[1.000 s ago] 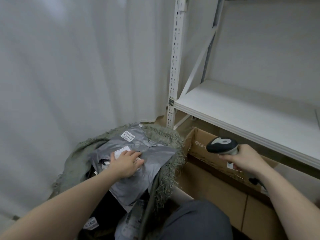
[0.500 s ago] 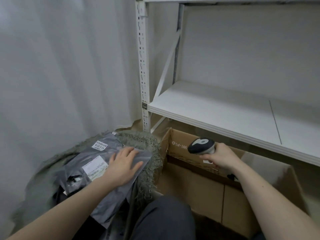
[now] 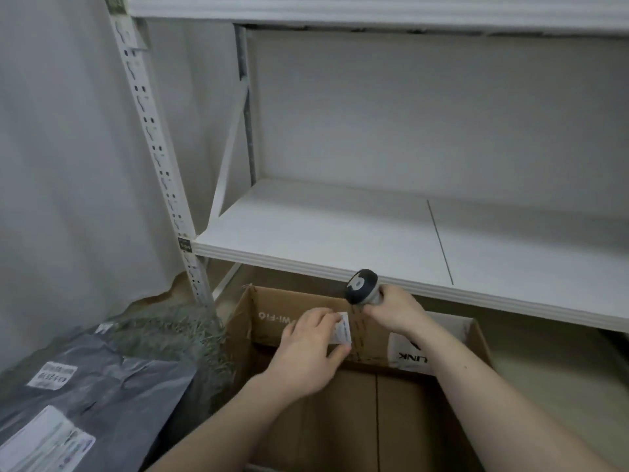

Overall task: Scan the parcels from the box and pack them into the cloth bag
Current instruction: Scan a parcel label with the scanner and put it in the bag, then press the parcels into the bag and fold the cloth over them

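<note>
The brown cardboard box stands open below me, under the shelf; I cannot see its contents. My left hand reaches over it with relaxed fingers, just in front of a white sticker on the far flap, holding nothing. Above the box's far edge, my right hand grips a black and grey barcode scanner. At the lower left, the fuzzy green cloth bag holds grey plastic parcels with white labels, the top one lying flat across its mouth.
A white metal rack rises behind the box, with its lower shelf just above the box and a perforated upright post beside the bag. A pale curtain hangs on the left.
My left hand has left the grey parcel on the bag and moved right, over the box. My view turned right and up; the scanner hand stayed near the box's far flap.
</note>
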